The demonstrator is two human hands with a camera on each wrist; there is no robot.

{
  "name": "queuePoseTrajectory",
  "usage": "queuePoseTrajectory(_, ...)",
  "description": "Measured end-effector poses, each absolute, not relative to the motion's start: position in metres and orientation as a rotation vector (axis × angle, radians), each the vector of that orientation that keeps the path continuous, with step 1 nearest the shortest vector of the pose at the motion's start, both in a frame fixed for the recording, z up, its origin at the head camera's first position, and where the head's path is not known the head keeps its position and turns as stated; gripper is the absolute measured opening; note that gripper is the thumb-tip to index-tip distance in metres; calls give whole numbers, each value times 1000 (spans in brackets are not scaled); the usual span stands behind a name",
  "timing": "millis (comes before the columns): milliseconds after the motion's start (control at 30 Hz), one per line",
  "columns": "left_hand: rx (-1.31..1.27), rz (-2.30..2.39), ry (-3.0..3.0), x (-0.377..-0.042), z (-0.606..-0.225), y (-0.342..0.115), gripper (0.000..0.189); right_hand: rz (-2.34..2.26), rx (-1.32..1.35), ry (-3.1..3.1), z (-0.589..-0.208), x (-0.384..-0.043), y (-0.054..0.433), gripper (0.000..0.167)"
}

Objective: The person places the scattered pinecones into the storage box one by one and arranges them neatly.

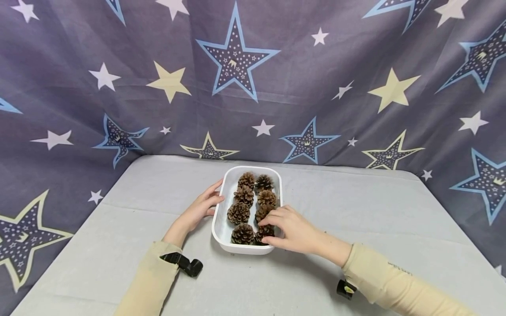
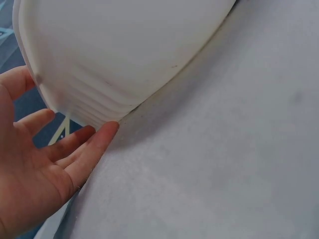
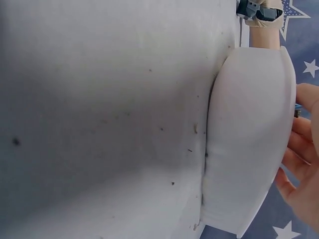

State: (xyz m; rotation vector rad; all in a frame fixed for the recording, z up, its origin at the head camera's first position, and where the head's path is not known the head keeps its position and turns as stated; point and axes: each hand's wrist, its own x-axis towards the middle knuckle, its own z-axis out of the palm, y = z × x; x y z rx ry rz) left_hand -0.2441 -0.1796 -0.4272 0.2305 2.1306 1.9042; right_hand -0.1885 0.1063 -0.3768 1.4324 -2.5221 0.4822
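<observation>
A white rectangular tub [image 1: 247, 249] stands on the table and holds several brown pinecones [image 1: 238, 213] in two rows along its length. My left hand [image 1: 196, 211] steadies the tub's left side, fingers spread. In the left wrist view, the fingertips [image 2: 107, 130] meet the tub's outer wall near its base. Over the right rim reaches my right hand [image 1: 294, 231], thumb and fingers around the front right pinecone [image 1: 264, 231]. The hand partly hides that cone and the one behind it. In the right wrist view, the fingers [image 3: 299, 144] bend over the tub's rim.
A pale grey cloth [image 1: 158, 184] covers the table, with small dark specks near the tub. Behind it hangs a dark curtain [image 1: 253, 114] printed with stars. Each wrist carries a black strapped camera, such as the left one [image 1: 183, 263].
</observation>
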Motion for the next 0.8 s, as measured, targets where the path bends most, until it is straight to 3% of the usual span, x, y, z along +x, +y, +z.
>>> queuePoseTrajectory(800,236,1900,2133,-244,-427,-180,61,533,1436,-2534,-373,-191,111,28)
